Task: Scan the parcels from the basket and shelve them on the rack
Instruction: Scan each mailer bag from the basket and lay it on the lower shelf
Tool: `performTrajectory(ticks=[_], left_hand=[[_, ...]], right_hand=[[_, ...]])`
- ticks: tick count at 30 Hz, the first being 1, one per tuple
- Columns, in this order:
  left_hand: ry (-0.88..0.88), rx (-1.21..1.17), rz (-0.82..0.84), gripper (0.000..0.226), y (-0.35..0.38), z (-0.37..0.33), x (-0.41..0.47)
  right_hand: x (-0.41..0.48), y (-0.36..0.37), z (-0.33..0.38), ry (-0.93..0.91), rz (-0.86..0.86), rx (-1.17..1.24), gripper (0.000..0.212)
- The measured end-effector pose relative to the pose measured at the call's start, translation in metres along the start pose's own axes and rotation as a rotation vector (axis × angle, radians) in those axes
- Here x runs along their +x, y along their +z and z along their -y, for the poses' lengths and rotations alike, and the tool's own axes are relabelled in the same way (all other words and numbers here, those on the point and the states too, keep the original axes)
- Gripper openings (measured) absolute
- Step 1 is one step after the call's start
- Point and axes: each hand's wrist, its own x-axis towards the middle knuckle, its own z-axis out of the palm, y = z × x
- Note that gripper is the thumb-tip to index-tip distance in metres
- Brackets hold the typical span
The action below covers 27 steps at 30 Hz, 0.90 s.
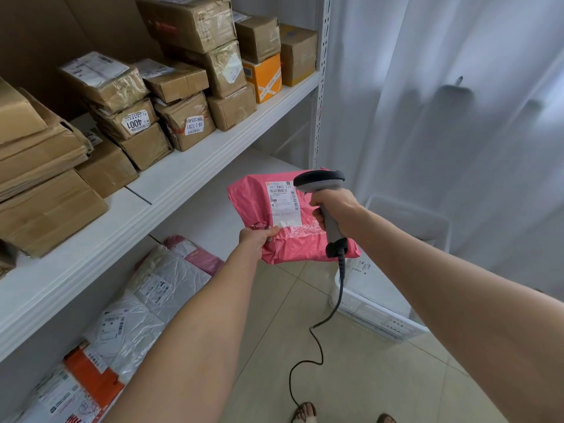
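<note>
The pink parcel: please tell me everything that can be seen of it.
The pink parcel is a soft wrinkled plastic mailer bag with a white barcoded label and clear tape below it. The left hand pinches its crumpled left edge and holds it in the air, label toward the camera. The right hand holds a grey scanner in front of its right side.

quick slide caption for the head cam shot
Parcel scan: left hand holds a pink parcel while the right hand aims a corded scanner at its label beside the rack.
</note>
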Motion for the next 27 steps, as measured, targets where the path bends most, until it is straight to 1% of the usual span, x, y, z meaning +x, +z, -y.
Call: performTrajectory(ticks=[4,7,10,14,17,20,22,25,27], left_hand=[[-0.01,-0.004,0.013,0.048,-0.005,-0.002,0.009],[-0.025,0.004,0.025,0.057,-0.01,-0.002,0.019],[-0.03,0.009,0.027,0.059,-0.018,-0.001,0.03],[-0.044,-0.021,0.015,0.065,-0.03,0.003,0.043],[-0.072,-0.077,-0.013,0.059,-0.037,0.005,0.053],[-0.083,-0.102,-0.08,0.052,-0.045,0.006,0.065],[-0.102,-0.103,-0.105,0.044,-0.051,0.007,0.073],[-0.129,-0.03,-0.148,0.033,-0.062,0.008,0.087],[-0.129,0.019,-0.184,0.021,-0.074,0.008,0.097]], right_hand=[[0.006,0.008,0.002,0.003,-0.005,0.002,0.015],[0.014,0.013,0.001,0.009,0.008,0.006,0.013],[0.026,0.017,-0.005,0.022,0.001,0.015,0.009],[0.045,0.015,-0.02,0.097,-0.039,0.074,0.007],[0.064,0.011,-0.032,0.146,-0.092,0.114,0.009],[0.088,0.006,-0.043,0.193,-0.169,0.033,0.015],[0.104,0.003,-0.049,0.216,-0.171,0.013,0.018],[0.128,0.005,-0.058,0.205,-0.15,-0.034,0.02],[0.145,0.011,-0.061,0.198,-0.11,-0.012,0.02]])
